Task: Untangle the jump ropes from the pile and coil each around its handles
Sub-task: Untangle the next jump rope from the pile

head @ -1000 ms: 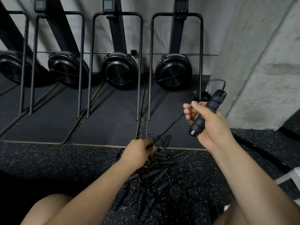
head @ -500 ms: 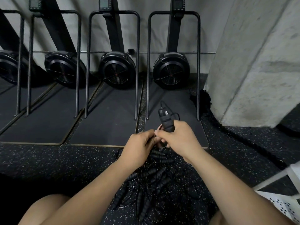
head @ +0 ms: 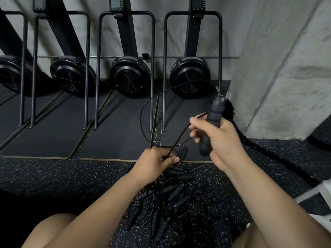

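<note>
Cord (head: 178, 140), thin and black, slants from the right hand (head: 222, 140) down to the left hand (head: 154, 163), whose thumb and fingers pinch it just above the pile (head: 166, 197) of tangled jump ropes on the speckled floor (head: 71, 176). The right hand's fingers wrap a foam handle (head: 215, 111), held nearly upright, above and right of the pile. More cord loops leftward from its top.

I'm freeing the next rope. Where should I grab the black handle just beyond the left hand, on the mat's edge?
Probably its foam middle, from above on the far side: the handle lies tilted with its far end free on the mat, while the left hand crowds its near end.
</note>
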A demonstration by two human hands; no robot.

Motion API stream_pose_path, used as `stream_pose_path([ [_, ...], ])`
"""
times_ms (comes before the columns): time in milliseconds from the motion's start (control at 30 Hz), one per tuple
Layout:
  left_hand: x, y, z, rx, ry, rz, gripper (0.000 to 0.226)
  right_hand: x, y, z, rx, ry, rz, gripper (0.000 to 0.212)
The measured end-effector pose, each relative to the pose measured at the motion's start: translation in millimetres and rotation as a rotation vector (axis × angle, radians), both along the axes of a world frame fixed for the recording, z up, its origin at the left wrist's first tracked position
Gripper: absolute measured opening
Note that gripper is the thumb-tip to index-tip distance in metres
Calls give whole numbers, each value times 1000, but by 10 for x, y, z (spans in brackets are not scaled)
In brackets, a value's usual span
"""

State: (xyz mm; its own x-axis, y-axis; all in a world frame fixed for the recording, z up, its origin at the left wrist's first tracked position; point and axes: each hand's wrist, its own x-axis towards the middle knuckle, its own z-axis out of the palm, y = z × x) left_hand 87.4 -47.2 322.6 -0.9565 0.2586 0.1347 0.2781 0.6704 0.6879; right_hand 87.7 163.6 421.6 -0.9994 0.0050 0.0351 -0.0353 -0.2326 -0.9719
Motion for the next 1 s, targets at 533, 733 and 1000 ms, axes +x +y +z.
stream_pose_path([
  [533, -11, 53, 60, 46, 200, -77, 55, 18, -154, -251, 373, -110, 120, 14],
  [733, 40, 9, 177, 46, 203, -100, 32, 41, -193, -294, 665, 6, 105, 16],
  [1000, -57, -148, 151, -99, 96, -18, 35, -5, -74, -188, 358, 17, -30, 11],
])
